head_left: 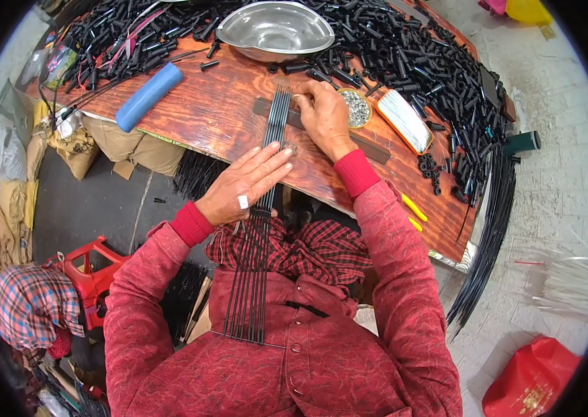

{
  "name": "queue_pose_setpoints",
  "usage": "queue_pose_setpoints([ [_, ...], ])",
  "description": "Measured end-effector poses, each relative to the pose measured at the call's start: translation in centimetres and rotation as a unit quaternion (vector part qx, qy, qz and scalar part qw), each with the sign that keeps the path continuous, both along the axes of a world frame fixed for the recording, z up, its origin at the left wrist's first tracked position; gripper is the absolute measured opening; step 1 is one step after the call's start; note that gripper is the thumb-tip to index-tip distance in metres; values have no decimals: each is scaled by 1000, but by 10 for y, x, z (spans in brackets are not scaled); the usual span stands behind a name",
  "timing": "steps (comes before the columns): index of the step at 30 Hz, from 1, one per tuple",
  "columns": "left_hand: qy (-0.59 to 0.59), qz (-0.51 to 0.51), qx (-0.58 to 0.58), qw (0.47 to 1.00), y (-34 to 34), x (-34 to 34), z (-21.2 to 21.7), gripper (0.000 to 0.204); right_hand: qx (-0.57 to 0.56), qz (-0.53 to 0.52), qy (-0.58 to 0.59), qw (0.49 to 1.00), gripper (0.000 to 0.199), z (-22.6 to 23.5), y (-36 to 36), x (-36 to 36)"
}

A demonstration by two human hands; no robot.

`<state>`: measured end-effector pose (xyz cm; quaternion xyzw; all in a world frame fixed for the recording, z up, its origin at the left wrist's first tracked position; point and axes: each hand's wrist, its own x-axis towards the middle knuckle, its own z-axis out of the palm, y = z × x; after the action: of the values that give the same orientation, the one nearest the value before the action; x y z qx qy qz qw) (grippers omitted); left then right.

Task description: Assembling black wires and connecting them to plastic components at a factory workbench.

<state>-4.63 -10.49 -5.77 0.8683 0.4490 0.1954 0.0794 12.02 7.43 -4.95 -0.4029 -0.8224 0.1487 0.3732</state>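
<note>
A fan of thin black rods, looking like umbrella ribs (pixel 244 278), runs from my lap up over the table edge, with the far tips drawn close together. My left hand (pixel 245 182) lies across the rods near the edge, fingers stretched out flat; a white patch shows on one finger. Beside the rods' far tips my right hand (pixel 323 115) is closed in a pinch; what sits between its fingertips is too small to name. A dark flat bar (pixel 370 149) passes beneath the rods and my right hand. Just right of that hand stands a round tin (pixel 355 109) of small silvery pieces.
Heaped black plastic parts (pixel 405 59) cover the table's far side around a steel bowl (pixel 276 29). A blue cylinder (pixel 149 97) lies left, an orange-rimmed tray (pixel 405 121) right. Yellow-handled pliers (pixel 413 207) lie near the edge. At lower left is another person (pixel 36 306) beside a red stool (pixel 92 267).
</note>
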Motion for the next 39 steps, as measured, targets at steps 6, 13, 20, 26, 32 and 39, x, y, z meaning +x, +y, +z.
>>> queue_pose_setpoints([
  [6,-51,-3,-15,999,0,1,-1,92,15,38,5,999,10,3,3,2],
  [13,-21,4,-7,1000,0,0,-1,91,33,56,11,998,13,1,5,1],
  [20,-58,-2,-21,998,0,-1,-2,108,41,90,4,995,16,0,8,2],
  [26,-45,2,-9,999,0,-3,-5,96,23,116,-1,993,15,2,13,3],
  [32,-42,-3,2,999,1,-3,-5,86,8,115,10,993,13,-1,20,2],
  [39,-78,-3,4,997,0,-3,-12,88,-4,122,21,992,11,0,19,-2],
])
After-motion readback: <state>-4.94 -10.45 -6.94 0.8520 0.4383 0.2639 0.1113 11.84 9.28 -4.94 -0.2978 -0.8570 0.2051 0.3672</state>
